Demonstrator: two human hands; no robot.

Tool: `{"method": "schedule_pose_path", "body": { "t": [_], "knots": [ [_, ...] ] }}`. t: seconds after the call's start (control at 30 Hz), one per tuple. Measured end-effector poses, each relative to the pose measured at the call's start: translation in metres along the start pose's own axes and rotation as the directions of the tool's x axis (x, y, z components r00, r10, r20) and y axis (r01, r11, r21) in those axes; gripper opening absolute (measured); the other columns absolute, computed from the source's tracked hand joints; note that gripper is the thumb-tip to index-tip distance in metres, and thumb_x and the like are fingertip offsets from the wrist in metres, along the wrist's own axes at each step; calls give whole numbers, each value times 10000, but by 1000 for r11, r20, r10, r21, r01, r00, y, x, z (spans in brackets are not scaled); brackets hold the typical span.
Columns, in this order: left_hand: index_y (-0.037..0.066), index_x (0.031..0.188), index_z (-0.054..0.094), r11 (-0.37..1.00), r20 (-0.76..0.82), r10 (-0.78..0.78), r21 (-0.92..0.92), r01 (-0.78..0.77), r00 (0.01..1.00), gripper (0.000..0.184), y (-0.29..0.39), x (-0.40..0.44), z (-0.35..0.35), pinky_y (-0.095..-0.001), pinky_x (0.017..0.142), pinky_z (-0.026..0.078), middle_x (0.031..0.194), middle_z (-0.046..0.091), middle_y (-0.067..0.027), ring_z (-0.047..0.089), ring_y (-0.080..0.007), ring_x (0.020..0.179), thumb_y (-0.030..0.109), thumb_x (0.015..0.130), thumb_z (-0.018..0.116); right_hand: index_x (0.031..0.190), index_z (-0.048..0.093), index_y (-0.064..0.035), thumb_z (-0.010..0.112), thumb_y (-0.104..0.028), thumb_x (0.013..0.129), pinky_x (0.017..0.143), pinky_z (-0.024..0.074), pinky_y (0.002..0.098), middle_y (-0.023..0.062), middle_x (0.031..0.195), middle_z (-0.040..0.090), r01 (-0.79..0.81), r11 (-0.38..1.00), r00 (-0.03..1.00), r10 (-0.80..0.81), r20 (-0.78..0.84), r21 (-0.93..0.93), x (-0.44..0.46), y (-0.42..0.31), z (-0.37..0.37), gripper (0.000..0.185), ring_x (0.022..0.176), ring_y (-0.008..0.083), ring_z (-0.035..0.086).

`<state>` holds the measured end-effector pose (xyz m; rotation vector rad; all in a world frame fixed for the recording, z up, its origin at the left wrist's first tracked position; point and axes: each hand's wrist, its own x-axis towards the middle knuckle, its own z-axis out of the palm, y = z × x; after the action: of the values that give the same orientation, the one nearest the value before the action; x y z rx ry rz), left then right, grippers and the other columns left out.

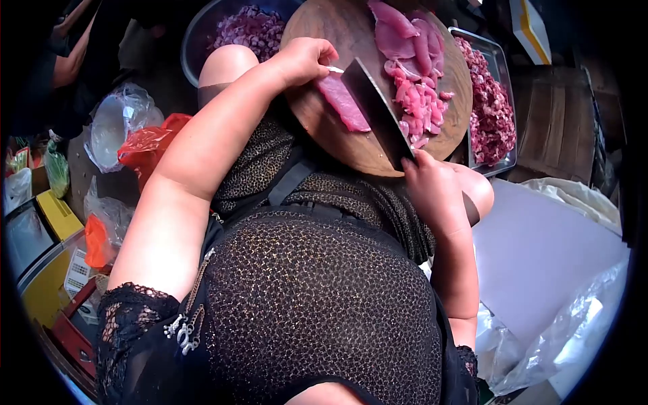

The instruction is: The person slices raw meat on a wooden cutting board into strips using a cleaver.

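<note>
My right hand [428, 182] is wrapped round the handle of a cleaver [379, 111], whose wide dark blade slants across a round wooden chopping board [314, 145]. Left of the blade lies a thick pink slab of raw meat [343, 102]. The curled fingers of my left hand [307, 62] grip the slab's far end, where a whitish edge shows. On the blade's other side sits a heap of cut meat pieces [418, 101]. Larger raw meat slices [395, 30] lie behind that heap, at the board's far edge.
A metal tray of chopped meat [491, 111] stands right of the board. A metal bowl [196, 50] with minced meat is at the back left. Plastic bags [115, 125], one red [152, 145], lie to the left. A pale flat panel [540, 250] is at the right.
</note>
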<state>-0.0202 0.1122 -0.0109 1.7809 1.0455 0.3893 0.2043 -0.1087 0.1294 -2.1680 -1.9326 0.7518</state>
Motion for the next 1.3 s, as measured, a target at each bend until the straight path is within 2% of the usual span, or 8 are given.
{"method": "schedule_pose_path", "body": {
  "t": [0.3,0.53,0.73,0.87,0.9,1.0,1.2,1.3],
  "knots": [
    [16,1114,638,992,36,-94,-84,97,995,306,2,2,-3,-260,752,529,899,660,-31,624,-105,820,-58,818,649,853,563,-17,554,-160,928,637,519,506,214,727,650,188,927,982,-186,38,-326,35,-21,-6,161,704,405,658],
    [-1,1081,619,996,20,-17,92,15,1000,313,-4,8,2,-248,705,518,866,637,-34,608,-107,788,-49,773,638,893,576,13,533,-158,948,677,493,530,258,781,648,122,949,969,-51,242,-291,33,-1,-7,185,757,449,633],
    [-10,1135,617,996,-19,-34,82,36,999,373,-2,4,2,-260,714,520,867,632,-30,601,-119,772,21,766,665,818,615,17,594,-152,909,620,516,452,210,698,654,115,932,974,-37,224,-343,-26,45,-19,193,682,373,664],
    [-1,1099,662,920,30,22,391,-32,999,349,16,1,4,-279,731,529,781,640,-52,613,-136,734,86,761,680,757,638,13,634,-116,867,620,517,394,187,713,661,-16,952,973,85,212,-307,-53,48,-45,169,665,323,661],
    [8,1007,666,927,41,19,374,-33,999,269,17,1,6,-287,710,520,739,631,-47,609,-143,714,110,759,688,757,622,18,651,-111,862,634,498,392,188,730,641,58,992,989,-41,145,-112,-56,64,-42,169,663,327,629],
    [22,916,636,949,90,-68,314,36,994,182,39,-13,13,-289,682,505,753,630,-34,599,-140,710,106,763,685,773,607,26,660,-123,867,649,476,418,199,737,614,62,975,997,-71,-34,-212,-40,72,-18,183,669,356,591],
    [38,904,589,953,71,278,104,-284,958,114,114,-24,11,-208,606,433,713,528,38,490,-41,658,0,818,652,881,627,39,593,-232,945,722,484,494,263,771,634,-141,990,987,141,-74,-2,-17,83,1,280,785,442,629],
    [54,972,620,850,6,438,322,-417,899,191,159,-46,9,-228,617,461,749,572,1,528,-81,655,-11,799,667,893,622,41,596,-242,941,710,482,486,264,778,635,-192,980,980,194,-42,61,-16,87,1,289,778,439,627]
  ]
}}
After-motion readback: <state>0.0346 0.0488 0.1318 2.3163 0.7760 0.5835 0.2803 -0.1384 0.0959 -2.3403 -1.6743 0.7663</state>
